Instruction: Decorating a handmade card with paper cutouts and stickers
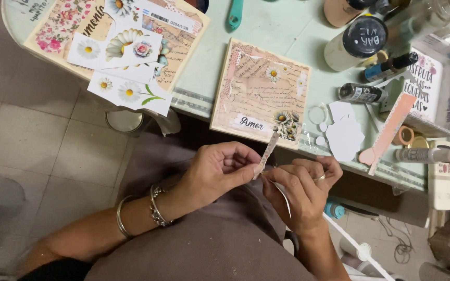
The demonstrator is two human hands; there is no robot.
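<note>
My left hand (219,171) and my right hand (300,190) meet over my lap, just in front of the table edge. Between the fingertips of both hands is a narrow patterned paper strip (267,151), standing up and tilted right. A thin white backing piece (283,196) hangs down from my right hand's fingers. Just beyond the strip lies a square decorated wooden board (259,88), covered with script-patterned paper, small daisies and a white word label. My left wrist wears metal bracelets; my right hand has a ring.
A larger board with flower cut-outs (118,41) lies at the table's left. White paper shapes (344,132), a pink scalloped strip (389,130), glitter tubes (363,92), paint bottles (355,44), a framed sign (425,88) and tape rolls (406,135) crowd the right. Tiled floor at left.
</note>
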